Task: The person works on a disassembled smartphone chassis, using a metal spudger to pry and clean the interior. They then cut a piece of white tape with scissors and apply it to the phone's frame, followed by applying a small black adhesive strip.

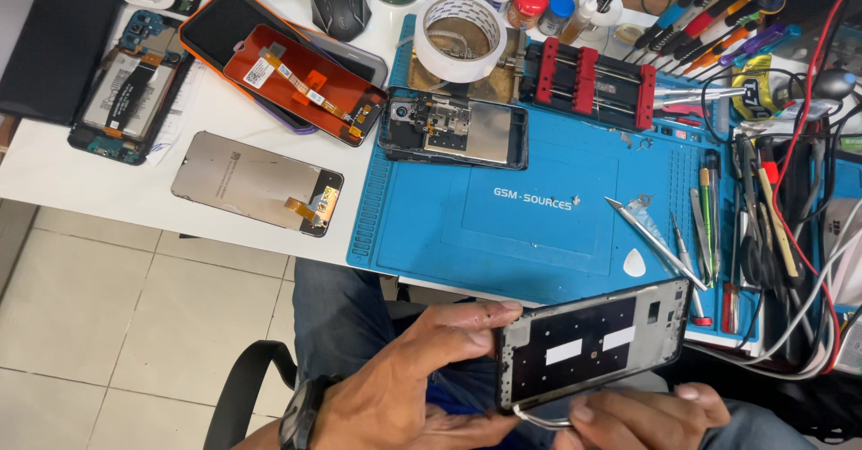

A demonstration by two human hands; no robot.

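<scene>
Left hand: wears a dark wristwatch; thumb and fingers closed on the left end of a black phone frame, held low in view, above the lap and off the near edge of the desk.

Right hand: under the frame's lower edge, fingers curled against it; a thin metal tool shows beneath, but I cannot tell which fingers pinch it.

Phone frame: tilted, right end higher, inner face up, two white strips at its middle.

Blue work mat: on the white desk, just beyond the hands. On it: an opened phone body at the far left corner, a red and black clamp beside it, tweezers and screwdrivers along the right, a white pick.

Desk, left of the mat: grey screen panel, orange screen panel, opened phone, roll of tape.
</scene>
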